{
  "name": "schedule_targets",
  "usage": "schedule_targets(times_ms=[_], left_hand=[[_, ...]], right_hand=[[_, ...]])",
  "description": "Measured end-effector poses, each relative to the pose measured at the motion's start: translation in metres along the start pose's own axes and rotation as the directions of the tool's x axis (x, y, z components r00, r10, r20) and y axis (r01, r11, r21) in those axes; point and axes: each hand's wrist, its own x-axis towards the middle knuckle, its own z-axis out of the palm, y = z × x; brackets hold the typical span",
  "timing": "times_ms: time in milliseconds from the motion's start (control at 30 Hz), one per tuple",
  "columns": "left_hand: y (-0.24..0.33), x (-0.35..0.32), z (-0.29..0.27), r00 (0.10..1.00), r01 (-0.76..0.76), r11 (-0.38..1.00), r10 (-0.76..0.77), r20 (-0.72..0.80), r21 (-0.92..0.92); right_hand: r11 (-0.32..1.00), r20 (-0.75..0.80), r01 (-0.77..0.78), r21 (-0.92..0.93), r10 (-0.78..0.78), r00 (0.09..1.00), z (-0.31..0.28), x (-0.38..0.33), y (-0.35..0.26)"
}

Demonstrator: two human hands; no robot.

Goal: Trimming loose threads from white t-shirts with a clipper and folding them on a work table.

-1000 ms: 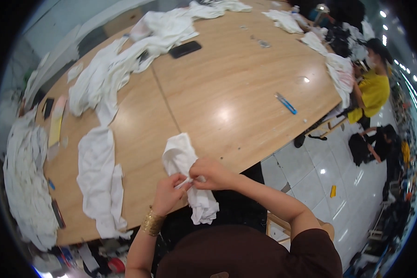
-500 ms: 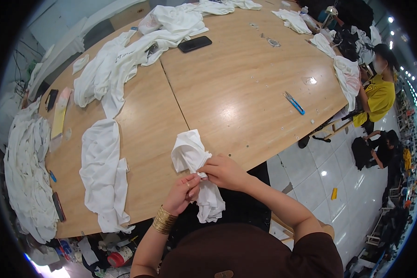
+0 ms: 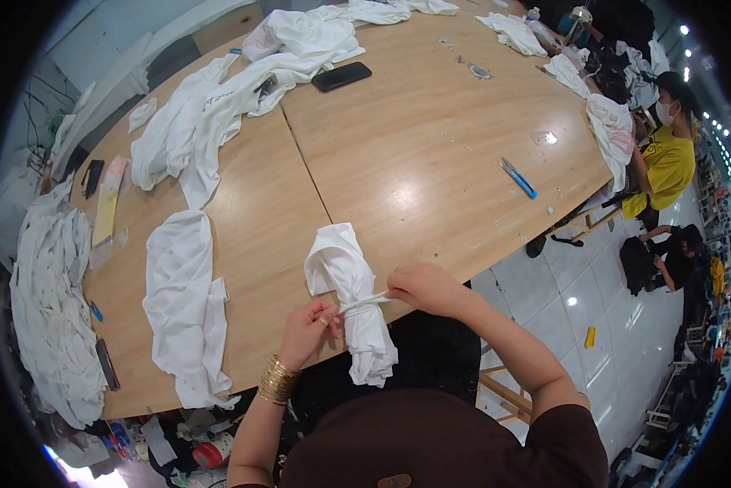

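Note:
A bundle of folded white cloth (image 3: 341, 256) lies over the table's near edge, its lower part hanging past the wood. Around its middle runs a narrow white fabric strip (image 3: 365, 304), which gathers the cloth into a waist. My left hand (image 3: 310, 327), below a stack of gold bangles, pinches one end of the strip at the bundle's left side. On the other side my right hand (image 3: 424, 289) is closed on the opposite end, stretching it out to the right. To the left, another long piece of folded white cloth (image 3: 185, 301) rests flat on the table.
Blue thread snips (image 3: 517, 178) lie toward the table's right edge, and a black phone (image 3: 342, 77) lies farther back. White garments (image 3: 178, 134) spread across the far left; a tall white cloth pile (image 3: 52, 309) stands at the left edge. A person in yellow (image 3: 670, 171) sits at right.
My hands have moved apart, the left one leftward and the right one rightward. The strip, bunched between my fingers before, now stretches across the bundle's waist.

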Motion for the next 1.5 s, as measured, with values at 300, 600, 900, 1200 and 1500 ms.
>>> schedule_targets(times_ms=[300, 600, 900, 1200, 1500], left_hand=[[0.003, 0.001, 0.038, 0.973, 0.230, 0.955, -0.222, 0.060, -0.185], [-0.004, 0.034, 0.035, 0.927, -0.195, 0.374, 0.373, 0.045, 0.907], [-0.004, 0.042, 0.041, 0.937, -0.165, 0.329, 0.346, 0.044, 0.930], [-0.003, 0.039, 0.041, 0.938, -0.114, 0.331, 0.348, -0.009, 0.937], [-0.002, 0.040, 0.040, 0.934, -0.149, 0.364, 0.357, 0.010, 0.920]], right_hand=[[0.574, 0.174, -0.568, 0.590, 0.596, 0.784, 0.043, -0.038, -0.061], [0.680, -0.333, -0.379, 0.627, 0.675, 0.658, -0.083, -0.046, 0.105], [0.469, -0.740, -0.883, -0.039, 0.580, 0.341, -0.299, -0.023, 0.287], [0.452, -0.730, -0.892, -0.011, 0.606, 0.316, -0.062, -0.038, 0.279], [0.509, -0.792, -0.849, -0.146, 0.454, 0.408, -0.053, -0.050, 0.270]])
